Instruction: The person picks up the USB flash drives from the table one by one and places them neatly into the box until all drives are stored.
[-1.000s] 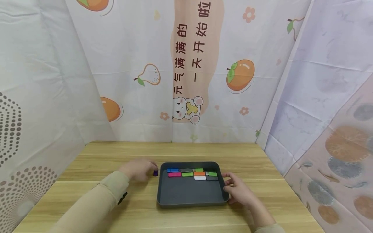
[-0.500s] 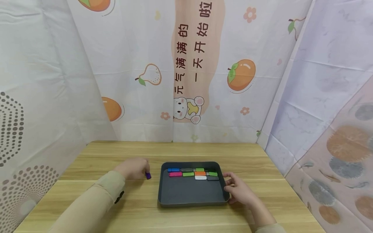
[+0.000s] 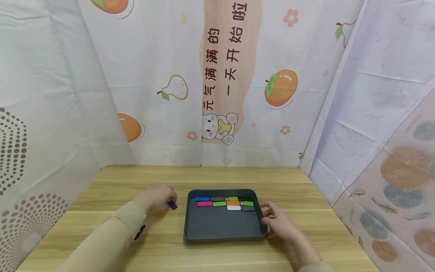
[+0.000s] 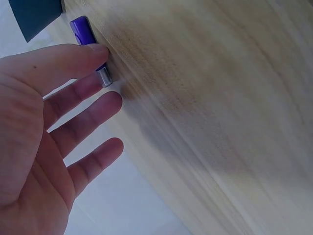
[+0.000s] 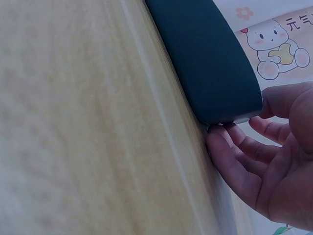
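My left hand (image 3: 158,197) pinches a purple USB flash drive (image 4: 84,30) between thumb and index finger, left of the tray. In the left wrist view its metal plug points toward the other fingers, which are spread, and the drive is close over the table. My right hand (image 3: 276,220) holds the dark grey tray (image 3: 224,226) at its right side, fingers against the outer wall (image 5: 215,63) and thumb at the rim. Along the tray's far side lie several flash drives in rows: blue (image 3: 202,198), pink (image 3: 204,204), orange (image 3: 233,203), white (image 3: 233,207), green (image 3: 219,204) and grey.
A wood-grain table (image 3: 217,257) carries the tray. Printed cloth (image 3: 163,124) hangs behind the table, and more cloth hangs along the left and right sides. A black item (image 3: 139,232) shows by the left sleeve cuff.
My left hand has drawn back leftward from the tray's left edge with the purple flash drive, and the drive has tilted slightly. The right hand stays at the tray.
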The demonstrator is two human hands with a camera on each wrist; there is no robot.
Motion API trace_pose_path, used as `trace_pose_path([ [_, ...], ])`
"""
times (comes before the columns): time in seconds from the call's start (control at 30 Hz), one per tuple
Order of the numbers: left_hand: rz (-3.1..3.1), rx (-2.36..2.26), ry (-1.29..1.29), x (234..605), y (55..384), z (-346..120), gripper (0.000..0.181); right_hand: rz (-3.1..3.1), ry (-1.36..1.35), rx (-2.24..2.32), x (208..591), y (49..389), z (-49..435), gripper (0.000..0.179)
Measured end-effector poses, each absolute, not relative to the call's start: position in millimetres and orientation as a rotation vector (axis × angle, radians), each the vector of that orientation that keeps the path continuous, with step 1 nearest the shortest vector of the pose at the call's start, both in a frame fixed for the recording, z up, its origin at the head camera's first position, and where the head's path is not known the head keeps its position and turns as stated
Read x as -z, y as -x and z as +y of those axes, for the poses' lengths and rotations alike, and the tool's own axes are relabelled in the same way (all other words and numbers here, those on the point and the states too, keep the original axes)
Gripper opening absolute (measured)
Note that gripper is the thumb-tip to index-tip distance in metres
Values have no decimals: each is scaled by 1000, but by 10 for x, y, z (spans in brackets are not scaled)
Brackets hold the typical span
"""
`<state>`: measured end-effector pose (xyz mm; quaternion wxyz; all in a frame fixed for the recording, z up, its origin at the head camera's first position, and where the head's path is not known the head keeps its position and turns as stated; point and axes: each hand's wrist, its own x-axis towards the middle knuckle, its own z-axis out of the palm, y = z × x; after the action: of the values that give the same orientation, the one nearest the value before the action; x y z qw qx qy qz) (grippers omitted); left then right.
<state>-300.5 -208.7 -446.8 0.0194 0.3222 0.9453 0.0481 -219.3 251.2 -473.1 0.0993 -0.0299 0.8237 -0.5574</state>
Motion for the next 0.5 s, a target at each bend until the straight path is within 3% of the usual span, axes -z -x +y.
trace_pose_path([
  [0.5, 2931, -125, -873, 4456, 2988, -2091, 21, 2417, 99, 1667, 4731, 2192, 2518, 47],
])
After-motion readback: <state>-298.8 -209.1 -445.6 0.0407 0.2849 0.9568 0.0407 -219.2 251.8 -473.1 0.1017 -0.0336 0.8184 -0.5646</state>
